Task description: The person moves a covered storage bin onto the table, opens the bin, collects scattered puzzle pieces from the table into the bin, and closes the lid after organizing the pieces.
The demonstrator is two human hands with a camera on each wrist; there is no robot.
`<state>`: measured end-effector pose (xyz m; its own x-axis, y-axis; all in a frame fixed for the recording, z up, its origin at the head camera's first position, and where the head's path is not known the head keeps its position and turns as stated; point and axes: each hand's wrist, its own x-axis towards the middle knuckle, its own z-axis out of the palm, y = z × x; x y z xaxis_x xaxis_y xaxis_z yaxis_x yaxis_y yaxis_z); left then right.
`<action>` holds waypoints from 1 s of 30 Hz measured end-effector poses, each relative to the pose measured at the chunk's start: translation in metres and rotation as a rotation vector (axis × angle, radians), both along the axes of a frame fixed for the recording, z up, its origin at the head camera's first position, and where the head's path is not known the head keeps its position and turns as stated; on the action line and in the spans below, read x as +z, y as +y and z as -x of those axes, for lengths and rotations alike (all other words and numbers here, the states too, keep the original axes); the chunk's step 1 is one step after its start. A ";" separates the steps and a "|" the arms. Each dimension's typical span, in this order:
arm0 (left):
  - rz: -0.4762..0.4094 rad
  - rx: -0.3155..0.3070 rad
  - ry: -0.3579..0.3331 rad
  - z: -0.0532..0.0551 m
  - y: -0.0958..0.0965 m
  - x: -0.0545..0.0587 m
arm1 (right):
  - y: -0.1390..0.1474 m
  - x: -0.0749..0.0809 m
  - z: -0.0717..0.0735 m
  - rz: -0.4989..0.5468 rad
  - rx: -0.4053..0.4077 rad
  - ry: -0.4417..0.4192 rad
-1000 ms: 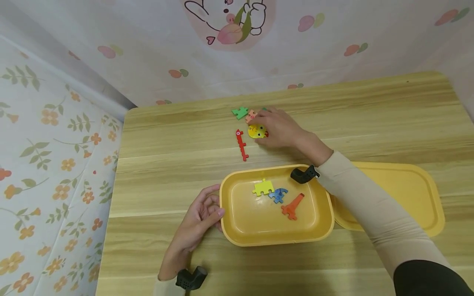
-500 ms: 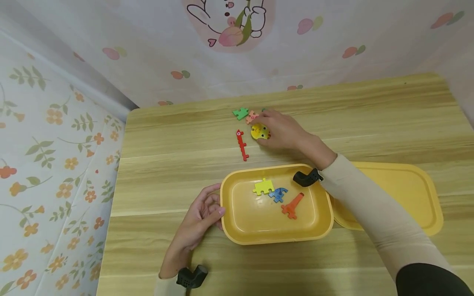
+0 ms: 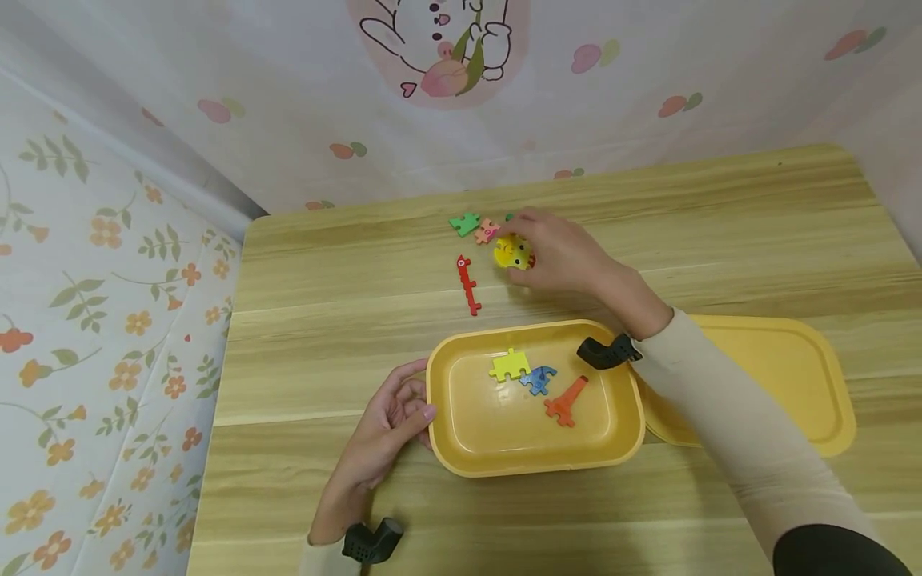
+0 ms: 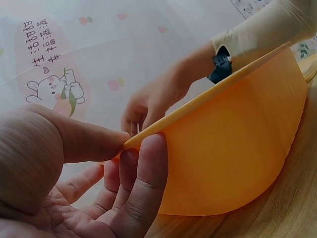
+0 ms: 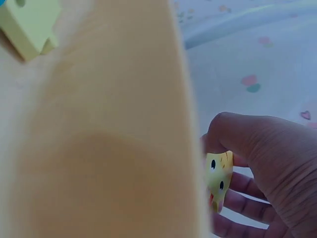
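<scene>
Three pieces in tub: head view, not left wrist | left hand pinching tub | right hand pinching face piece

A wooden table with light and darker grain bands has rounded far corners. Beyond its far edge hangs a pale cloth, printed with paired pink-and-green shapes and a white rabbit beside a pink tulip and a small heart. The left wrist view shows Chinese characters above that rabbit. Along the left side, a white cloth bears orange flowers and green leaf sprigs.
</scene>
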<state>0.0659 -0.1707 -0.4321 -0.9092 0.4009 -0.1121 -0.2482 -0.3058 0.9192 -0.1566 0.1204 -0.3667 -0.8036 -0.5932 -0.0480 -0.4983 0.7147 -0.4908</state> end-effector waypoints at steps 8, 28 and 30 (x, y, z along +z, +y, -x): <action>-0.001 0.003 0.001 0.000 0.001 0.000 | 0.008 0.013 -0.009 0.061 -0.056 0.004; -0.012 0.008 0.011 -0.001 0.003 0.000 | 0.049 0.031 -0.044 0.312 -0.216 -0.105; -0.003 0.014 0.000 -0.001 0.003 0.001 | 0.051 0.031 -0.048 0.324 -0.225 -0.095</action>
<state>0.0673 -0.1679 -0.4311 -0.9147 0.3888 -0.1107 -0.2438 -0.3122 0.9182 -0.1090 0.1718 -0.3355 -0.9162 -0.3995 0.0321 -0.2885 0.6016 -0.7449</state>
